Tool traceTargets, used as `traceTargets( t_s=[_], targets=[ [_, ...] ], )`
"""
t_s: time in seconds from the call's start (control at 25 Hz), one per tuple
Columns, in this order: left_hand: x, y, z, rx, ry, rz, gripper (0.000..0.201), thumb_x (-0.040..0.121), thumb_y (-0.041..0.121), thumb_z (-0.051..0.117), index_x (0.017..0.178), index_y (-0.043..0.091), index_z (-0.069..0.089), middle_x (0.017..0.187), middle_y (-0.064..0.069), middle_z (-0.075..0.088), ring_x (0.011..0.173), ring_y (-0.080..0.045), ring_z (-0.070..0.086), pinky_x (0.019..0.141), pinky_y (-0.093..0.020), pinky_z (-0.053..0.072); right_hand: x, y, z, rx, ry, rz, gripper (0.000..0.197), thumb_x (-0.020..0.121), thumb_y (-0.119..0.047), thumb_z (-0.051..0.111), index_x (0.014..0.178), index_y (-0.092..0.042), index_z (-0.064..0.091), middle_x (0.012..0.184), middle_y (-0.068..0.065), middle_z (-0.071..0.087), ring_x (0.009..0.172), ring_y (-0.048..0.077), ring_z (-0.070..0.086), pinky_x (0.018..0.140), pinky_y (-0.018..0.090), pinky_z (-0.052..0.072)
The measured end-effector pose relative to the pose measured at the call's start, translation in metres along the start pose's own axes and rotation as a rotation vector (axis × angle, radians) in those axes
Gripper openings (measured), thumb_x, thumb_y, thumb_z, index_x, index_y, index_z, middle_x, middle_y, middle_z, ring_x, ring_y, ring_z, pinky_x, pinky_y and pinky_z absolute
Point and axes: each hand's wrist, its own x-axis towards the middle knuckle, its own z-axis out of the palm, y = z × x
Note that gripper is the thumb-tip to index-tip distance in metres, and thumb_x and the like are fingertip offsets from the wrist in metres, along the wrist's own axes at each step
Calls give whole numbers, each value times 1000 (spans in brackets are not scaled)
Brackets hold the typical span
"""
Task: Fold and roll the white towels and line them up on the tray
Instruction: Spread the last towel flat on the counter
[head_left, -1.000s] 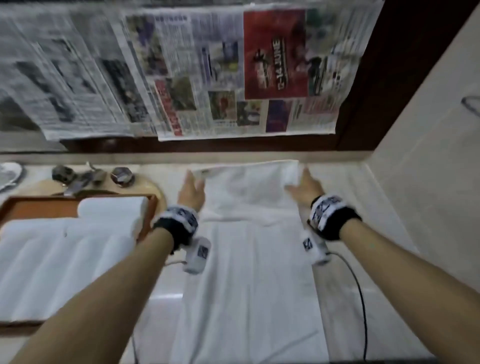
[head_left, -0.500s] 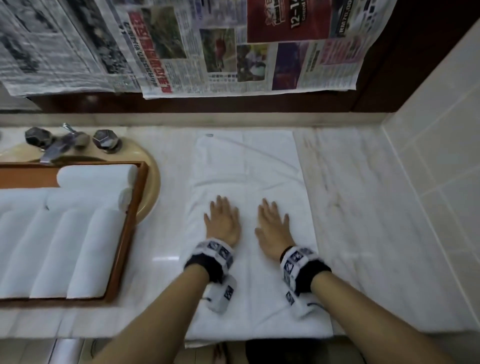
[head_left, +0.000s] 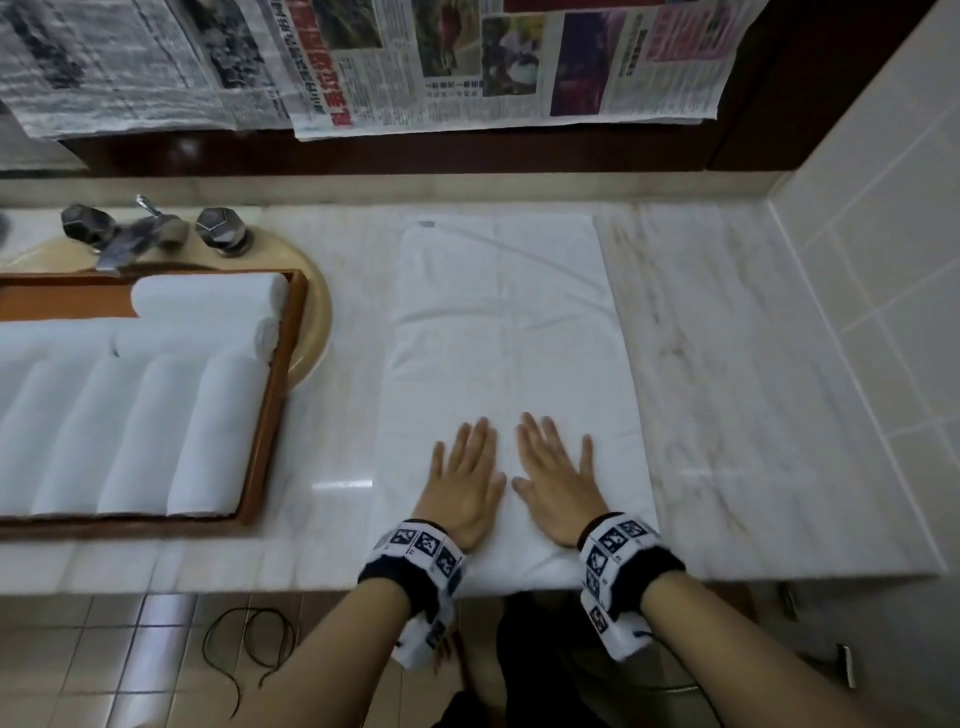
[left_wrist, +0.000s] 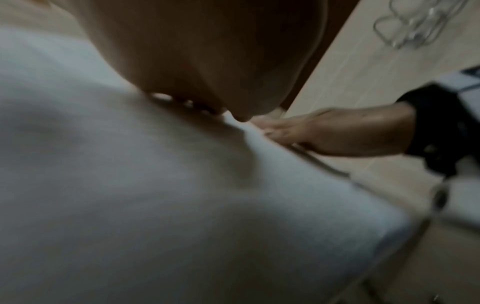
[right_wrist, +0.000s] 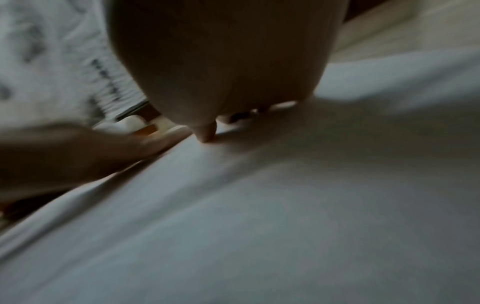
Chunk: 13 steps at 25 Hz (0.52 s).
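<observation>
A white towel (head_left: 501, 332) lies flat and lengthwise on the marble counter, its near end at the counter's front edge. My left hand (head_left: 465, 480) and right hand (head_left: 558, 480) press flat on its near part, side by side, fingers straight and spread. In the left wrist view the left hand (left_wrist: 207, 61) lies on the towel (left_wrist: 155, 205) with the right hand (left_wrist: 337, 131) beside it. The right wrist view shows the right hand (right_wrist: 221, 61) on the towel (right_wrist: 285, 205). The wooden tray (head_left: 270, 415) at the left holds several rolled white towels (head_left: 208, 441).
The tray rests over a beige sink (head_left: 317, 322) with a chrome faucet and two knobs (head_left: 150, 228). Newspapers (head_left: 467, 62) hang on the wall behind. A tiled wall (head_left: 883, 260) bounds the right. Bare marble counter (head_left: 753, 389) spreads right of the towel. A cord (head_left: 249, 649) lies on the floor.
Both hands slid from the towel's far corners back along it to its near end, staying flat. The far end now lies folded flat on the counter.
</observation>
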Motion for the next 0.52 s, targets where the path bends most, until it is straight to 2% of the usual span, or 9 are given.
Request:
traceTargets(
  t_s=[0.04,0.08,0.16,0.2,0.24,0.36,0.4,0.44,0.52],
  targets=[
    [-5,-14,0,65,6,15,66,95,52,-3,152,20,-16,153,6,-29,147,-16,-20,116,-38,-15,-1,11,0,19,7,46,67,103,-39,23,151,-16,-17,154,-5,-33,145,17,-24,114,60,-9],
    [-8,-34,-5,100,27,-64,66,94,50,-3,151,21,-17,153,7,-30,147,-17,-20,117,-39,-15,2,29,-4,70,23,174,67,103,-40,23,152,-16,-16,155,-4,-31,146,17,-23,114,61,-7],
    [-18,-67,-21,90,55,-352,62,99,45,5,152,20,-17,156,2,-28,147,-19,-21,118,-44,-13,-3,54,-16,114,38,463,68,103,-43,20,152,-14,-16,157,-2,-29,145,19,-23,113,63,-8],
    [-22,-68,-26,70,53,-415,62,100,43,8,152,17,-16,158,-1,-26,147,-21,-20,118,-46,-13,-8,52,-16,114,54,478,68,103,-43,20,151,-13,-16,157,-1,-29,145,20,-24,112,64,-9],
    [-24,-55,-23,40,67,-376,64,99,44,6,152,15,-15,158,-3,-25,147,-22,-20,118,-46,-14,-15,37,-11,79,95,370,68,103,-40,22,151,-12,-16,156,-1,-30,145,21,-25,111,65,-8],
    [-25,2,10,44,32,-46,64,98,46,3,152,16,-13,153,2,-28,147,-19,-18,118,-41,-13,-27,-19,23,-57,55,-108,61,103,-34,19,153,-16,-12,149,-6,-34,142,16,-27,115,61,-5],
    [-28,2,17,90,34,8,63,98,46,2,153,19,-12,154,5,-27,148,-18,-17,119,-41,-12,-28,-16,29,-95,53,-126,61,103,-35,19,153,-17,-10,149,-7,-33,144,16,-25,116,59,-6],
    [-33,-9,19,146,63,1,63,96,47,-1,153,22,-11,154,7,-25,148,-17,-15,119,-41,-11,-29,-2,32,-104,97,-48,61,103,-38,19,154,-18,-8,150,-7,-31,146,16,-21,116,56,-8],
    [-42,-45,13,153,141,-124,65,93,50,-3,153,24,-11,157,7,-21,148,-16,-15,119,-42,-11,-34,43,35,-75,202,180,62,102,-43,18,154,-20,-7,156,-6,-25,147,17,-17,114,56,-10]
  ],
)
